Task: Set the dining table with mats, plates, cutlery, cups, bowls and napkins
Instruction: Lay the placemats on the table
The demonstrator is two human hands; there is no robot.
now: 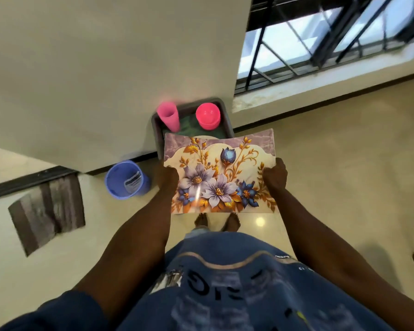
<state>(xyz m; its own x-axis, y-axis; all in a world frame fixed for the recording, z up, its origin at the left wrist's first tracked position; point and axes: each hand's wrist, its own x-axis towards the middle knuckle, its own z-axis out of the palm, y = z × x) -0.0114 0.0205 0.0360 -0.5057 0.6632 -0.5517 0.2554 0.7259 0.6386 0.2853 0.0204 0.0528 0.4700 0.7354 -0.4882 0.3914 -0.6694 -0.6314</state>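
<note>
I hold a floral table mat [219, 173] flat in front of me, above the floor. My left hand [167, 177] grips its left edge, with the fingers under the mat. My right hand [274, 175] grips its right edge. Beyond the mat a grey tray [227, 115] sits on the floor against the wall. In it stand a tall pink cup [169, 115] and a pink bowl [208, 115] on a green cloth [189, 126]. A pale plate rim shows just past the mat's far edge; the rest of the tray is hidden by the mat.
A blue bucket [126, 180] stands on the floor left of the tray, near the wall corner. A grey striped floor mat [47, 211] lies further left. A barred window [320, 37] is at the upper right. My bare feet [216, 222] show below the mat.
</note>
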